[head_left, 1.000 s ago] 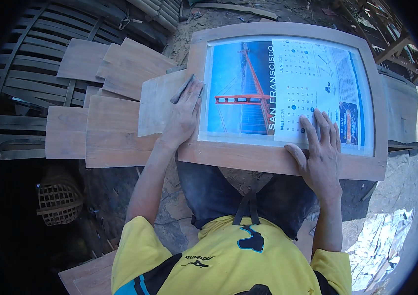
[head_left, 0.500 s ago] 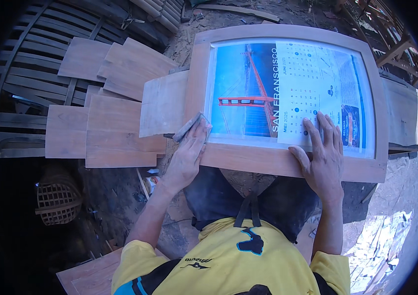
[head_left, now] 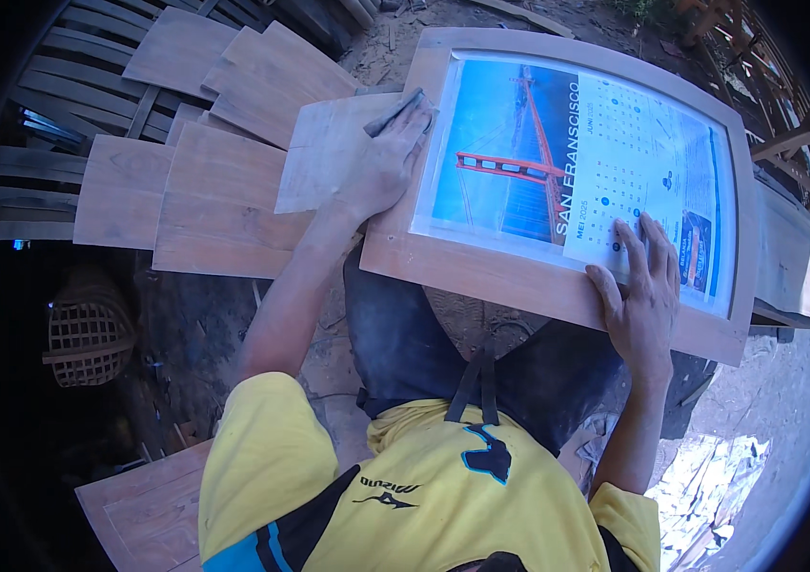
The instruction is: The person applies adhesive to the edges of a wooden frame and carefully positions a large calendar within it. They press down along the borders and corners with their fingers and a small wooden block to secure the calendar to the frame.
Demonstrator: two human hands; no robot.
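A wooden frame surrounds a printed calendar sheet with a red bridge picture on its left half. My left hand presses a flat grey sanding block onto the frame's left side, near its upper part. The fingers cover much of the block. Toward the near right, my right hand lies on the calendar and the front edge of the frame, its fingers spread and holding nothing.
Left of the frame, a pale board juts out from beneath it. Several brown wooden panels lie beyond on a slatted bench. A woven basket stands low at the left, and another panel is at the lower left.
My left hand has slid the sanding block farther up the frame's left side, away from the near corner. My right hand stays on the calendar. The whole view has tilted somewhat.
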